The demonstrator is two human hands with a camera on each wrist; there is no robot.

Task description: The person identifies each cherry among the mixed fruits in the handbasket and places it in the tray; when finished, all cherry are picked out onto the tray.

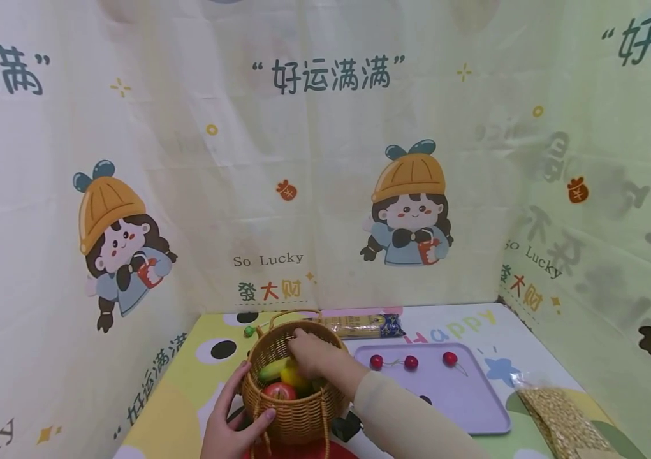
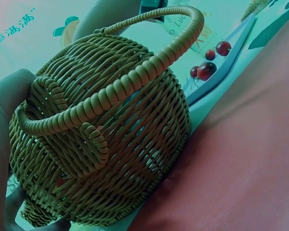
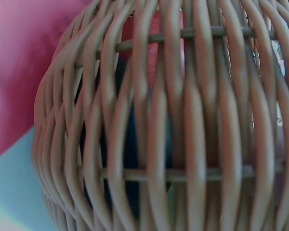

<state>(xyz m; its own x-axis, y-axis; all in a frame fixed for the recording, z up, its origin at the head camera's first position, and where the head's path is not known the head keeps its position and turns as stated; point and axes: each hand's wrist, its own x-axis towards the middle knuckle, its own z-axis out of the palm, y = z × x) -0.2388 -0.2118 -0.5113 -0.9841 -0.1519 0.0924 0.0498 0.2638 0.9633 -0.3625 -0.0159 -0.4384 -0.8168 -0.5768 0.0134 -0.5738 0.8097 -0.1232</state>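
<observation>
A brown wicker basket (image 1: pixel 296 421) with looped handles stands in front of the person. My left hand (image 1: pixel 237 414) grips its left side, the thumb on the near wall; the left wrist view shows that hand on the basket's wall (image 2: pixel 135 130) beside the handle. My right hand (image 1: pixel 314 354) reaches down inside the basket, its fingertips hidden; I cannot tell whether they hold anything. In the basket lie a red apple (image 1: pixel 279 391), a yellow fruit (image 1: pixel 295 378) and a long yellow-green fruit (image 1: pixel 273 369). The right wrist view is filled by the basket's weave (image 3: pixel 197 120).
Right of the basket is a lilac tray (image 1: pixel 457 408) with cherries (image 1: pixel 410 363) on it. Behind the basket lies a packet of noodles (image 1: pixel 359 326), with a small green thing (image 1: pixel 249 331) to its left. A clear bag of pale grains (image 1: pixel 563 414) lies at the right.
</observation>
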